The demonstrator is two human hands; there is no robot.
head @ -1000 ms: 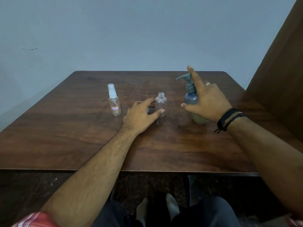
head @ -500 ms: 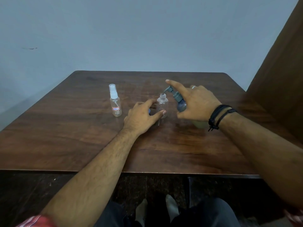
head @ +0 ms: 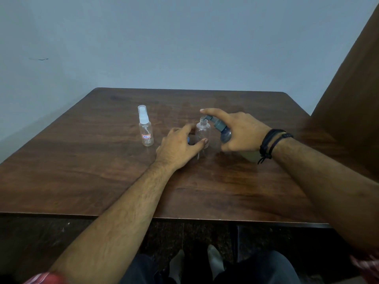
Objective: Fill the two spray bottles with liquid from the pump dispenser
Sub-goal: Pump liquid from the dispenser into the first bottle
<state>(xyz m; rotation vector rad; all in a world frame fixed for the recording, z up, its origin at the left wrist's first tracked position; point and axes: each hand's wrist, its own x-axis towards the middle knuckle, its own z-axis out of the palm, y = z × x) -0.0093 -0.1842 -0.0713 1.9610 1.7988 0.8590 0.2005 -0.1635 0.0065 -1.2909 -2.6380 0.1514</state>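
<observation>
A small clear bottle [head: 202, 133] with its cap off stands upright mid-table. My left hand [head: 178, 149] holds it between thumb and fingers. My right hand [head: 239, 131] grips the grey-blue pump dispenser [head: 222, 131], tilted left, with the index finger lying along the pump head. The dispenser's nozzle sits right at the open bottle's mouth. A second clear spray bottle [head: 145, 128], with a white sprayer top and a red-edged label, stands upright to the left. A bit of blue, perhaps a cap [head: 188, 140], shows under my left hand.
The brown wooden table [head: 102, 181] meets a pale wall at the back. A dark wooden panel [head: 352, 95] rises at the right. My knees and feet show below the table's near edge.
My right hand carried the pump dispenser leftward and tilted it, bringing its nozzle over the open bottle's mouth. My left hand stayed on the open bottle.
</observation>
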